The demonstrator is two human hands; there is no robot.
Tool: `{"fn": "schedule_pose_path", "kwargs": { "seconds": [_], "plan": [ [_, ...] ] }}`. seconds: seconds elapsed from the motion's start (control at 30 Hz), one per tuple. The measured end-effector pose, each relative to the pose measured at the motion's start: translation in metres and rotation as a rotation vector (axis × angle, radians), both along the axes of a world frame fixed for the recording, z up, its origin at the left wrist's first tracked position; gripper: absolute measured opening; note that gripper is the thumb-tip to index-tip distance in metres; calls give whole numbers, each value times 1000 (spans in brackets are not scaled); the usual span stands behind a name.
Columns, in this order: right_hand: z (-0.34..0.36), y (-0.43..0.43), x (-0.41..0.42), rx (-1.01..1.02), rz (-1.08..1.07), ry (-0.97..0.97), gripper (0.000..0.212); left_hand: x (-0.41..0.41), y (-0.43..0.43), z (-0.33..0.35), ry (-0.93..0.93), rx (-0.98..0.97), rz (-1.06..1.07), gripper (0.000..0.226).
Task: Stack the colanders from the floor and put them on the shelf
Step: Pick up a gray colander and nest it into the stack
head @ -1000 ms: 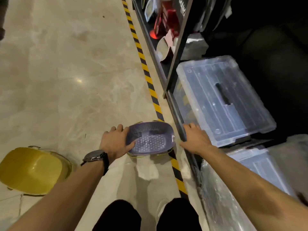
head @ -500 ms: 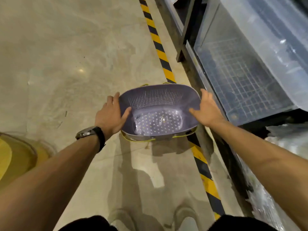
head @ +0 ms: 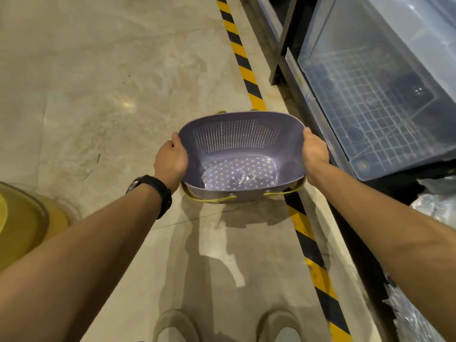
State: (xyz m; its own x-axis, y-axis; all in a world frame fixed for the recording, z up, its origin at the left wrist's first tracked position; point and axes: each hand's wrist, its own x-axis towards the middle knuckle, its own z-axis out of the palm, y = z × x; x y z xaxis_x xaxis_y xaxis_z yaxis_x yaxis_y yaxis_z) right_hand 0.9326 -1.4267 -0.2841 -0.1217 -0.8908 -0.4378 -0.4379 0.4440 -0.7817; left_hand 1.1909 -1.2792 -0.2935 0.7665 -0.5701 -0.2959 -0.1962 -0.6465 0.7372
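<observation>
Two hands, left hand (head: 170, 159) and right hand (head: 314, 151), clamp the purple colander (head: 241, 154) by its ends, above the floor (head: 98, 95) beside the shelf (head: 283, 58). A yellow tub (head: 22, 218) waits; shelving is not yet done.

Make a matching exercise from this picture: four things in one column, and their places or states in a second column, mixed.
Things:
1. purple colander
2. yellow basin
3. striped tape
4. clear box

Places or states:
A. on the shelf at the right
B. held by the left hand and right hand
C. on the floor at the far left
D. stuck along the floor beside the shelf

Pairs: 1-B, 2-C, 3-D, 4-A
</observation>
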Motion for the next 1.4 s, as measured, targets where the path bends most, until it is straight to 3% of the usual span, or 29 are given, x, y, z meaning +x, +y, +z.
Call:
{"fn": "schedule_pose_path", "kwargs": {
  "seconds": [0.1,0.23,0.4,1.03,1.17,1.4],
  "plan": [
    [-2,1,0,-2,-14,-12,50,-2,1,-7,50,-26,58,60],
    [-7,0,0,-20,-27,-24,43,-1,2,-12,-33,-15,70,51],
    [-8,1,-1,-57,-28,-22,34,-1,1,-14,-67,16,72,57],
    [5,12,3,-52,-52,4,37,1,0,-5,-143,31,46,74],
    [51,17,7,-40,-82,-4,39,-3,0,39,-152,15,50,72],
    [202,22,16,-23,-140,-9,45,9,6,183,-170,7,43,72]
  ]
}}
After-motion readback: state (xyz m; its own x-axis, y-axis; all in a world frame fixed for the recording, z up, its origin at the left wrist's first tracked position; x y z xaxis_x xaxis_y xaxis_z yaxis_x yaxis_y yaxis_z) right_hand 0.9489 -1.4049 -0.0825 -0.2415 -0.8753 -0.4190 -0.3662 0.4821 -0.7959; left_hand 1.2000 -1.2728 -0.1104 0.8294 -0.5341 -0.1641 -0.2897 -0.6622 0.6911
